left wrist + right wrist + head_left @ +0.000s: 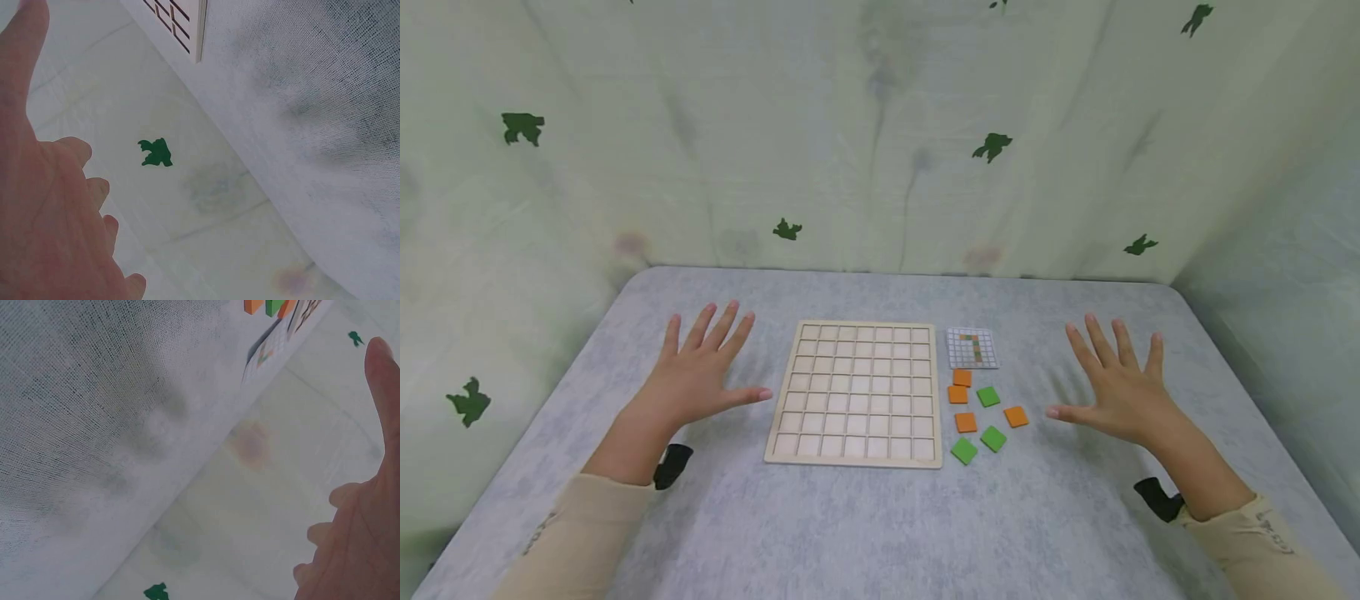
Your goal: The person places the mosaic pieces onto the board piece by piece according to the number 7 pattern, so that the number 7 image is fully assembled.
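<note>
A pale wooden grid board (857, 392) with empty square cells lies flat in the middle of the table (850, 517). To its right sit several loose square tiles, orange (966, 422) and green (993, 438). Behind them lies a small pattern card (972, 347) printed with a grid and a few coloured cells. My left hand (700, 375) hovers palm down, fingers spread, left of the board. On the far side of the tiles my right hand (1116, 385) is likewise spread and holds nothing. The left wrist view catches a board corner (187, 28); the right wrist view shows tiles (265, 306) and the card (265, 353).
A grey cloth covers the table. Pale green fabric walls with dark green shapes (992, 147) close in behind and on both sides. Black wrist straps (672, 465) show under both forearms. Bare cloth lies in front of the board.
</note>
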### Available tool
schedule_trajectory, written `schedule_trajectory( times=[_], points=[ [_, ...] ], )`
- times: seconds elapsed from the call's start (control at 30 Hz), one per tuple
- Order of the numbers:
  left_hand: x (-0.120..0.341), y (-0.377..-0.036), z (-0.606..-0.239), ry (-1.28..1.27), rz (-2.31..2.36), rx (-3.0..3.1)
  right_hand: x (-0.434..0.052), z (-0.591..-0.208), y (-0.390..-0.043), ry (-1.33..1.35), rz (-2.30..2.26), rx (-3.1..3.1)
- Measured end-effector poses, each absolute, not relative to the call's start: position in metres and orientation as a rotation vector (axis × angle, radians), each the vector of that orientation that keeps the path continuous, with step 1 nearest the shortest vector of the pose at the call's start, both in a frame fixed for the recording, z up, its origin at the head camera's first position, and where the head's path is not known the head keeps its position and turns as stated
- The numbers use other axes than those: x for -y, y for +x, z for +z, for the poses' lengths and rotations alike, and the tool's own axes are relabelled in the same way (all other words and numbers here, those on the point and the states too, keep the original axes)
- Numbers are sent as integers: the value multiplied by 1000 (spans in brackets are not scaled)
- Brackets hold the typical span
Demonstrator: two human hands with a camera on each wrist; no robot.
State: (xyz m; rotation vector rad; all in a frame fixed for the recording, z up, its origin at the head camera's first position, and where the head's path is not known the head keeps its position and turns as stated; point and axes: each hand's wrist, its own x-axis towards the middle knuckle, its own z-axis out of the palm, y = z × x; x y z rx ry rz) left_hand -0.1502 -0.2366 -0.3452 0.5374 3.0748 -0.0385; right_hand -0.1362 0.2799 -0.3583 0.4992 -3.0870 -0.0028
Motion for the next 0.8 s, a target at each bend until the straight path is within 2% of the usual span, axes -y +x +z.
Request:
schedule_trajectory(
  times=[0.6, 0.8],
  points=[
    [238, -149, -343, 546, -45, -3103, -277, -359, -140, 548, -14, 2983],
    [240, -150, -345, 585, -38, -3129, -278, -361, -143, 650, 116, 2891]
  ],
)
